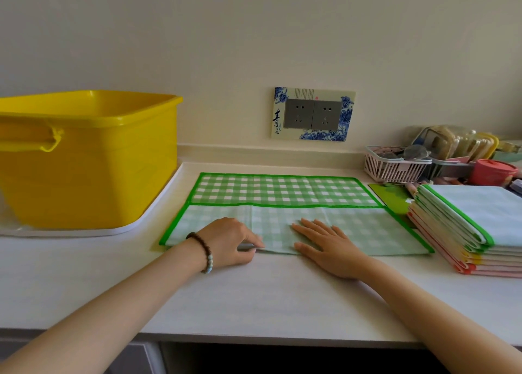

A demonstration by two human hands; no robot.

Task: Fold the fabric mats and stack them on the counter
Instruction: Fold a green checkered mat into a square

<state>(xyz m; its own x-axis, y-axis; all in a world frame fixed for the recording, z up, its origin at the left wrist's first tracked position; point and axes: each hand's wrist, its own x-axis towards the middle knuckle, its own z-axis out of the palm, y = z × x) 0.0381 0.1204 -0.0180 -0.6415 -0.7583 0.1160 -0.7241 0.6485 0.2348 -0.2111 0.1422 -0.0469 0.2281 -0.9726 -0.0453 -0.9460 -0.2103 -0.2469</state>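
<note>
Soft, even daylight, faint shadows, wide-angle bending at the edges, slightly soft focus throughout.

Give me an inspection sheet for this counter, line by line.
Surface: pale, smooth counter.
Job's things: green checked mat, near part folded over itself with the paler side up; stack of folded mats at the right.
Clutter: yellow tub at the left; white basket and red lidded pot at the far right.
Hands: left hand pinches the near fold of the mat; right hand rests flat on it.
Cables: nothing seen.
Surroundings: cream wall with a double socket.
</note>
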